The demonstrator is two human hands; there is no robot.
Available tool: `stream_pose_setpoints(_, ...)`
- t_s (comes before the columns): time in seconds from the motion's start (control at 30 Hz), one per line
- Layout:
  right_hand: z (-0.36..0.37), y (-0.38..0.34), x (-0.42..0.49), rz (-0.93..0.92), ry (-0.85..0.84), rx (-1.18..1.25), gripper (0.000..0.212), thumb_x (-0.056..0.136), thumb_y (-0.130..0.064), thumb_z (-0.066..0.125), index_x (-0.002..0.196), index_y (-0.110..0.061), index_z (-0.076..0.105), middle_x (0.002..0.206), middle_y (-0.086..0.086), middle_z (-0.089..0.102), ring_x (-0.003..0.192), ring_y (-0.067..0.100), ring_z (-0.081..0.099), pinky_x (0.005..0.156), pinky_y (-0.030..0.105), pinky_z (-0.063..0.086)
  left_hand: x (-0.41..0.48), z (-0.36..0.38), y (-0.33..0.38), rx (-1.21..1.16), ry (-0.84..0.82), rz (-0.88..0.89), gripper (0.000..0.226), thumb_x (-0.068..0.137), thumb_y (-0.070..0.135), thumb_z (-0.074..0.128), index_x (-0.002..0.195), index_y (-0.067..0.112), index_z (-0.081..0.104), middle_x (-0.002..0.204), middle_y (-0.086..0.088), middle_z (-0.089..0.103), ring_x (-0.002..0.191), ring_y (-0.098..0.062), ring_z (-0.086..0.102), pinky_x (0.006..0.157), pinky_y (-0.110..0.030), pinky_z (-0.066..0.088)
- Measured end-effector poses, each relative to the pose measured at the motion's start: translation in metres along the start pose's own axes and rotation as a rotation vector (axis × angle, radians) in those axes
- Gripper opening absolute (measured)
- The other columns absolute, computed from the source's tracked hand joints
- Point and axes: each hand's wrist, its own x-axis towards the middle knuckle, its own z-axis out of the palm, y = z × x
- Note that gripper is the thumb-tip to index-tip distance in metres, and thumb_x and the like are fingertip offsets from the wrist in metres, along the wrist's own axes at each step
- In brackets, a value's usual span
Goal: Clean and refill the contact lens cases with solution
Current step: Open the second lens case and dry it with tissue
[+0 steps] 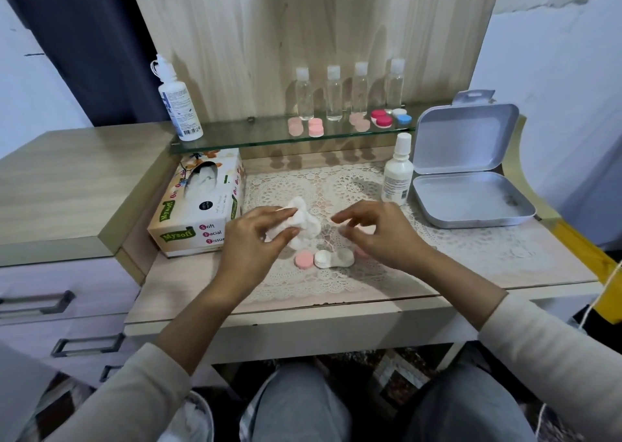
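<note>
1. Left hand (259, 236): grasps a crumpled tissue (304, 226) between thumb and fingers.
2. Right hand (373, 229): fingers bent above the lace mat (454, 239); whether they pinch anything cannot be told.
3. White lens case (333, 259): lies on the mat at 6 o'clock from the tissue, with a pink cap (304, 260) at its 9 o'clock, just beside it.
4. Solution bottle (397, 172): upright, at 1 o'clock from the case.
5. Tissue box (198, 206): at 10 o'clock from the case.
</note>
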Motion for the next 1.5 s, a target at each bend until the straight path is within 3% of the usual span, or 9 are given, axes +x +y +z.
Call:
stream_pose_setpoints(0.1, 0.001, 0.016, -0.001, -0.053, -0.192, -0.422, 0.03, 0.078, -0.031, 0.068, 0.105, -0.02, 0.069, 0.112, -0.006, 0.063, 0.105, 0.016, 0.053, 0.089, 0.027, 0.039, 0.003, -0.011, -0.009, 0.087, -0.072, 0.067, 0.033, 0.075, 0.013, 0.074, 0.107, 0.01, 0.068, 0.109, -0.007, 0.066, 0.076, 0.005, 0.051, 0.066, 0.002, 0.034)
stream_pose_setpoints(0.17, 0.009, 0.023, -0.003, -0.12, -0.253, -0.546, 0.031, 0.076, -0.044, 0.058, 0.095, -0.022, 0.07, 0.107, -0.007, 0.064, 0.102, 0.019, 0.052, 0.085, 0.031, 0.038, 0.004, -0.014, -0.013, 0.125, -0.125, 0.101, 0.032, 0.074, 0.012, 0.074, 0.105, 0.01, 0.069, 0.106, -0.006, 0.067, 0.081, 0.0, 0.053, 0.07, 0.003, 0.033)
stream_pose_setpoints(0.4, 0.015, 0.021, -0.008, -0.202, -0.057, -0.462, 0.022, 0.077, -0.025, 0.067, 0.098, -0.026, 0.07, 0.094, -0.003, 0.06, 0.087, 0.015, 0.042, 0.071, 0.026, 0.027, 0.0, -0.001, -0.019, 0.161, -0.199, 0.194, 0.026, 0.077, 0.013, 0.073, 0.102, 0.012, 0.071, 0.107, -0.006, 0.065, 0.092, -0.011, 0.055, 0.079, -0.006, 0.036)
stream_pose_setpoints(0.63, 0.022, 0.038, -0.016, -0.182, 0.073, -0.356, 0.026, 0.073, -0.02, 0.069, 0.099, -0.016, 0.071, 0.08, 0.0, 0.058, 0.077, 0.02, 0.045, 0.067, 0.028, 0.032, -0.011, 0.024, -0.022, 0.17, -0.224, 0.278, 0.025, 0.082, 0.025, 0.062, 0.102, 0.015, 0.072, 0.107, -0.003, 0.067, 0.092, -0.015, 0.064, 0.082, -0.025, 0.048)
stream_pose_setpoints(0.87, 0.027, 0.041, -0.02, -0.178, 0.155, -0.32, 0.027, 0.069, -0.014, 0.077, 0.094, -0.006, 0.069, 0.074, -0.002, 0.049, 0.076, 0.013, 0.037, 0.063, 0.021, 0.026, -0.02, 0.038, -0.028, 0.135, -0.097, 0.407, 0.022, 0.083, 0.025, 0.057, 0.095, 0.015, 0.073, 0.095, -0.003, 0.071, 0.088, -0.009, 0.062, 0.074, -0.028, 0.051)
stream_pose_setpoints(1.0, 0.027, 0.04, -0.021, -0.208, 0.186, -0.305, 0.023, 0.069, -0.021, 0.069, 0.087, -0.007, 0.069, 0.072, -0.008, 0.042, 0.074, 0.012, 0.038, 0.063, 0.011, 0.022, -0.018, 0.044, -0.032, 0.207, -0.158, 0.466, 0.028, 0.085, 0.032, 0.054, 0.101, 0.019, 0.072, 0.11, -0.006, 0.067, 0.094, -0.015, 0.058, 0.079, -0.025, 0.049)
stream_pose_setpoints(1.13, 0.026, 0.043, -0.021, -0.231, 0.218, -0.309, 0.02, 0.071, -0.019, 0.065, 0.086, -0.005, 0.069, 0.069, 0.002, 0.051, 0.074, 0.012, 0.039, 0.064, 0.01, 0.021, -0.015, 0.045, -0.036, 0.213, -0.28, 0.5, 0.042, 0.081, 0.041, 0.056, 0.113, 0.017, 0.067, 0.125, -0.009, 0.059, 0.1, -0.015, 0.05, 0.083, -0.017, 0.04)
stream_pose_setpoints(1.3, 0.027, 0.046, -0.021, -0.275, 0.232, -0.289, 0.02, 0.073, -0.021, 0.063, 0.084, -0.005, 0.067, 0.07, 0.005, 0.051, 0.072, 0.015, 0.041, 0.065, 0.02, 0.027, -0.015, 0.048, -0.044, 0.224, -0.221, 0.546, 0.032, 0.085, 0.024, 0.052, 0.117, 0.026, 0.054, 0.118, -0.014, 0.062, 0.096, -0.022, 0.06, 0.078, -0.026, 0.051)
stream_pose_setpoints(1.5, 0.028, 0.049, -0.021, -0.386, 0.245, -0.316, 0.019, 0.071, -0.016, 0.067, 0.086, -0.004, 0.067, 0.078, 0.011, 0.058, 0.077, 0.028, 0.054, 0.071, 0.031, 0.038, -0.019, 0.048, -0.043, 0.261, -0.115, 0.605, 0.028, 0.081, 0.011, 0.052, 0.1, 0.003, 0.07, 0.099, -0.021, 0.065, 0.096, -0.02, 0.051, 0.081, -0.024, 0.042)
